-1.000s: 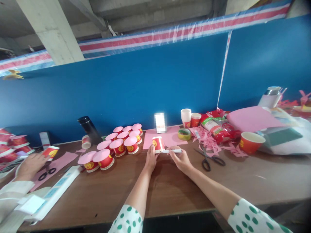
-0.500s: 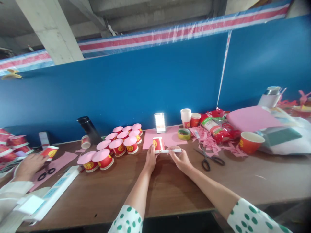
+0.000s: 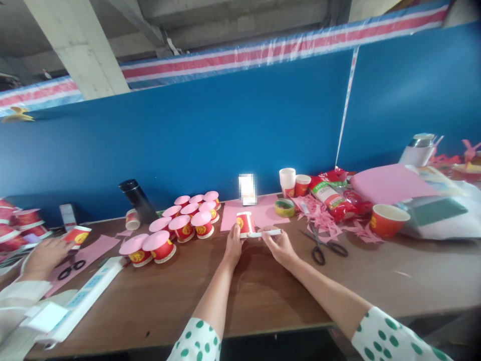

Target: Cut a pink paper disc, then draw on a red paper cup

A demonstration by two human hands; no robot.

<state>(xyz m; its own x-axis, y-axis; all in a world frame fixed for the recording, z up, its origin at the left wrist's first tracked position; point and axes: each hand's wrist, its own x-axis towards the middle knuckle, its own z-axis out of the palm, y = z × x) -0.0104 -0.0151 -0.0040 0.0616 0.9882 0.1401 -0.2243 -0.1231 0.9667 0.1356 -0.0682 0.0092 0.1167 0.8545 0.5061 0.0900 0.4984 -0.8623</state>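
1. the red paper cup [image 3: 245,222] is grasped by the left hand [image 3: 233,246] near the pink sheet [image 3: 268,208], apparently to be steadied.
2. the white pen-like stick [image 3: 269,233] is pinched by the right hand [image 3: 281,247], its tip held at the cup's lower edge, seemingly for control.
3. the scissors [image 3: 318,254] are laid on the desk [image 3: 173,306], probably for easy reach.

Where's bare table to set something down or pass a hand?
Bare, small marks aside: between power strip and left forearm, in front of pink-topped cups; between the forearms; right of right forearm, in front of scissors. Crowded: back, from tape through pink shreds to white bag.
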